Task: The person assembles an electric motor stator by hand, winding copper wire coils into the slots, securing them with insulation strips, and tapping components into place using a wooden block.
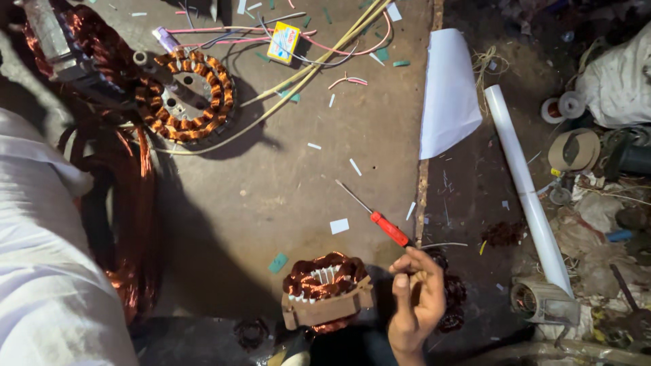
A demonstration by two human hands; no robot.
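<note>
My right hand (415,301) comes up from the bottom edge with its fingers curled and pinched against the thumb; I cannot make out anything between them. Just left of it, about a finger's width away, stands a small motor stator (325,283) with copper windings, white slot paper and a tan frame. A screwdriver with a red handle (390,228) lies on the floor just above the hand, its thin shaft pointing up-left. A thin wire (444,245) lies by the fingertips. My left hand is out of sight.
A ring-shaped fan stator (193,95) with copper coils lies at upper left, with loose copper wire (135,224) below it. White cloth (47,271) fills the left edge. Right of centre are a white sheet (447,95), a white tube (525,190) and piled clutter (610,169). A yellow box (283,42) sits among cables.
</note>
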